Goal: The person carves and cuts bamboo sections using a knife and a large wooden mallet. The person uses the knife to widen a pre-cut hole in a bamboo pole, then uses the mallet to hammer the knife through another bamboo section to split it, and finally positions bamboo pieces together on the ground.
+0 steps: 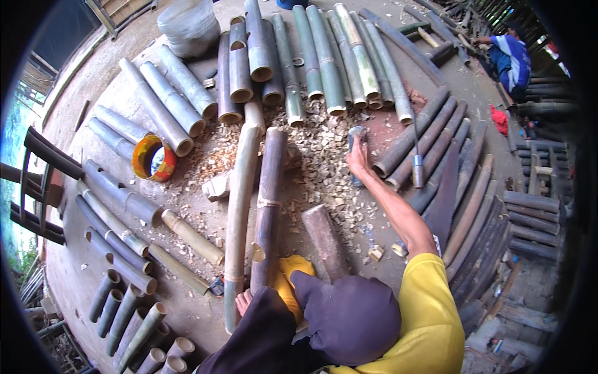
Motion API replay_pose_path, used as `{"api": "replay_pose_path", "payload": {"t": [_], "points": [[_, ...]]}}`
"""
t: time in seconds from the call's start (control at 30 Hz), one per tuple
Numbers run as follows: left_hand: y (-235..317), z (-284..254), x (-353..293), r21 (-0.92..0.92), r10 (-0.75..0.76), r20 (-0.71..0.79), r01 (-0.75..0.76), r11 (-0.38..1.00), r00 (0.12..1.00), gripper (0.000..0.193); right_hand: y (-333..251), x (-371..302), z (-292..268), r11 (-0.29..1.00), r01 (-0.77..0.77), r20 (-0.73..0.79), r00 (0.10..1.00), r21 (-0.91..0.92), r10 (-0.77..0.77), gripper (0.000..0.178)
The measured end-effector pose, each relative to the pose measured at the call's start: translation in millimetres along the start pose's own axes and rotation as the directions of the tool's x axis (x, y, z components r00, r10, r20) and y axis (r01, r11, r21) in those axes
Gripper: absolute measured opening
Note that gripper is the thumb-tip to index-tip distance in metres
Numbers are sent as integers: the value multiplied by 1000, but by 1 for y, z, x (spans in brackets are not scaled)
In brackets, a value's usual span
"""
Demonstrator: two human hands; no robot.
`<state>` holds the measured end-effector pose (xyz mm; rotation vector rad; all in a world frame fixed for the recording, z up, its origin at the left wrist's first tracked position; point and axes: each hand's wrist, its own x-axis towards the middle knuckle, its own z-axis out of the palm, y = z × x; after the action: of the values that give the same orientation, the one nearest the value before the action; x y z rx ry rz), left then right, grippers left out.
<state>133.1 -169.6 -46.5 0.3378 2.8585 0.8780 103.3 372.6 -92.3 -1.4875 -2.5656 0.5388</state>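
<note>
My right hand (358, 157), at the end of a stretched bare arm, closes round a dark grey-blue tool (357, 132) over the wood chips; its kind is unclear. My left hand (243, 302) is low at centre, partly hidden behind dark cloth over my leg. Its fingers curl at the lower end of a dark bamboo tube (269, 187) with a notch cut in its side. Close along its left lies a paler bamboo tube (241, 206). Both tubes lean across a wood block (218, 186). Something yellow (295, 269) shows beside the dark tube.
Wood chips (324, 153) cover the middle ground. Bamboo tubes (321, 53) lie around in rows. A roll of coloured tape (153, 158) is at left, a short log (325, 242) ahead of my leg. A long-bladed tool (417, 163) lies right. A person (512, 59) crouches far right.
</note>
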Motion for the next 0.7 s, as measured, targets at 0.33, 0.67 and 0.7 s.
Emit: {"api": "replay_pose_path", "payload": {"t": [0.33, 0.67, 0.7], "points": [[26, -109, 50, -301, -290, 101, 307, 903, 952, 71, -53, -96, -33, 851, 377, -298, 914, 366, -276, 56], [-59, -144, 217, -481, -552, -175, 419, 770, 815, 69, -2, -201, -52, 916, 173, 2, 983, 363, -186, 47], [-66, -140, 226, -361, -330, -394, 186, 914, 858, 75, 15, -201, -52, 913, 199, -1, 977, 357, -212, 47]]}}
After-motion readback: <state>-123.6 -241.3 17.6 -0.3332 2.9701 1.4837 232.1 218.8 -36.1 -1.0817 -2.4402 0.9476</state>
